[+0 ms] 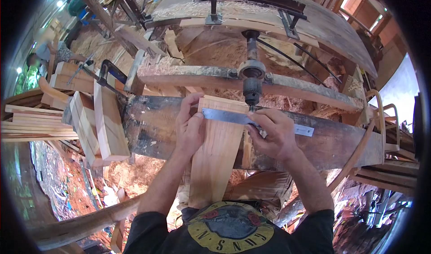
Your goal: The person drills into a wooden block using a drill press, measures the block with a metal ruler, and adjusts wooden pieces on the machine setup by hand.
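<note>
Pinching a flat silver metal ruler (226,116) near its middle, the right hand (274,132) holds it across the far end of a pale wooden board (217,159); the left hand (190,127) clasps the board's left edge, thumb at the ruler's end. A dark metal drill chuck (252,91) stands just beyond the right fingertips.

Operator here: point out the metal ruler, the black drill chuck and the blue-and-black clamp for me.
Flat silver metal ruler (226,116): head view, on its face between the hands.
Black cylindrical drill chuck (252,91): head view, on its body.
Blue-and-black metal clamp (105,69): head view, on its frame.
</note>
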### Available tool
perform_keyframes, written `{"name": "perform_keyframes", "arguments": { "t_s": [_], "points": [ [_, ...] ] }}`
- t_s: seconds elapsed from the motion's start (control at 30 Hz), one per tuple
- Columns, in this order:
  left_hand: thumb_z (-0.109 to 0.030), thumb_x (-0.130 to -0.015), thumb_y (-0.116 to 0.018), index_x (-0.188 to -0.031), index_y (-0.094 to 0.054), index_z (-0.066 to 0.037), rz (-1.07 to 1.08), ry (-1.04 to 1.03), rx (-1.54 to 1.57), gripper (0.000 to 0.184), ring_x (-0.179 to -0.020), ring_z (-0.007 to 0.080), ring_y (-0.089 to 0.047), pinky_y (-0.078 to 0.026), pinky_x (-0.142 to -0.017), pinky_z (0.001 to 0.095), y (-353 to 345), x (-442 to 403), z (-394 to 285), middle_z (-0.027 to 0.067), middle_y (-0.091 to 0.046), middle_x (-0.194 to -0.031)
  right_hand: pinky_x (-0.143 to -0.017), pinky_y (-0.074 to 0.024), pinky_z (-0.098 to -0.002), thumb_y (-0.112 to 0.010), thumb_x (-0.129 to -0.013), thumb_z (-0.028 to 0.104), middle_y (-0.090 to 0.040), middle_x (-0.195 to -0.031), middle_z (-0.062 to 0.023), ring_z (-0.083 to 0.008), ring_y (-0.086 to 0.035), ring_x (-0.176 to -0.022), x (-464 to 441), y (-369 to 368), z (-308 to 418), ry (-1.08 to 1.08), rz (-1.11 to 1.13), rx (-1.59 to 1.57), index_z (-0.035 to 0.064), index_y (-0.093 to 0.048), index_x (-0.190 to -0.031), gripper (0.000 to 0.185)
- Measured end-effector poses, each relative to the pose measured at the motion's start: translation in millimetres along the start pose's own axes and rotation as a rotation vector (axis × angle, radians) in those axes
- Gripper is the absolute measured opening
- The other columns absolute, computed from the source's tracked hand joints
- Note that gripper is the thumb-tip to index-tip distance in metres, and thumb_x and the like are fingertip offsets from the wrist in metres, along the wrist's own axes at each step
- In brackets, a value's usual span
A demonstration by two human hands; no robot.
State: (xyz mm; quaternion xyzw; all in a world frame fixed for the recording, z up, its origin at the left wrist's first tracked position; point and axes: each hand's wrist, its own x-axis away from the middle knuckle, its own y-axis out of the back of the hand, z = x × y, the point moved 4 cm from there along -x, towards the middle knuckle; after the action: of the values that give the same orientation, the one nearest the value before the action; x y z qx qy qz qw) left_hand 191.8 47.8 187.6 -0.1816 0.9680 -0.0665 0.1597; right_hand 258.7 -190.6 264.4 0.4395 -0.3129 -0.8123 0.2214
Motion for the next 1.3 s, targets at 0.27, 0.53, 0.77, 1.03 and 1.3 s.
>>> {"name": "perform_keyframes", "arguments": {
  "t_s": [0.27,0.53,0.77,1.03,1.3],
  "points": [
    [0.000,-0.093,-0.045,-0.141,-0.053,-0.002,-0.011,0.014,-0.005,0.049,-0.109,0.0145,-0.059,-0.048,-0.098,0.0331,-0.1,0.7,0.8,0.0097,-0.061,-0.129,-0.068,-0.0562,-0.0420,-0.084,-0.075,0.005,-0.072,-0.096,-0.0120,-0.0322,-0.071,-0.081,0.6,-1.2,2.7,0.017,-0.031,0.014,0.0062,-0.072,-0.110,0.037],
    [0.000,-0.092,-0.046,-0.139,-0.055,-0.002,-0.018,0.016,0.011,0.048,-0.106,0.0134,-0.058,-0.048,-0.097,0.0327,-0.4,0.5,0.4,0.0086,-0.062,-0.128,-0.067,-0.0550,-0.0426,-0.082,-0.075,0.002,-0.070,-0.094,-0.0137,-0.0332,-0.070,-0.080,0.8,-3.5,2.5,0.022,-0.036,-0.022,0.0050,-0.070,-0.111,0.038],
    [-0.001,-0.092,-0.047,-0.139,-0.055,-0.002,-0.023,0.013,0.007,0.048,-0.106,0.0129,-0.058,-0.048,-0.096,0.0323,-1.3,0.0,0.2,0.0080,-0.061,-0.127,-0.067,-0.0549,-0.0426,-0.082,-0.075,0.001,-0.070,-0.095,-0.0139,-0.0335,-0.070,-0.081,1.8,-3.2,2.1,0.025,-0.034,-0.028,0.0047,-0.070,-0.113,0.040],
    [-0.001,-0.093,-0.047,-0.140,-0.054,-0.003,-0.012,0.002,-0.009,0.048,-0.105,0.0124,-0.057,-0.048,-0.095,0.0318,0.7,0.3,1.8,0.0080,-0.061,-0.128,-0.066,-0.0551,-0.0423,-0.082,-0.076,0.001,-0.070,-0.095,-0.0138,-0.0329,-0.070,-0.080,1.7,-3.2,1.2,0.013,-0.017,-0.025,0.0046,-0.070,-0.112,0.039],
    [0.000,-0.093,-0.047,-0.140,-0.054,-0.003,-0.008,-0.005,-0.014,0.047,-0.104,0.0118,-0.057,-0.048,-0.094,0.0317,-0.5,0.5,0.3,0.0079,-0.061,-0.128,-0.065,-0.0549,-0.0422,-0.082,-0.076,0.001,-0.070,-0.095,-0.0140,-0.0329,-0.070,-0.079,1.4,-2.8,1.5,0.010,-0.008,-0.027,0.0044,-0.070,-0.113,0.038]
  ]
}}
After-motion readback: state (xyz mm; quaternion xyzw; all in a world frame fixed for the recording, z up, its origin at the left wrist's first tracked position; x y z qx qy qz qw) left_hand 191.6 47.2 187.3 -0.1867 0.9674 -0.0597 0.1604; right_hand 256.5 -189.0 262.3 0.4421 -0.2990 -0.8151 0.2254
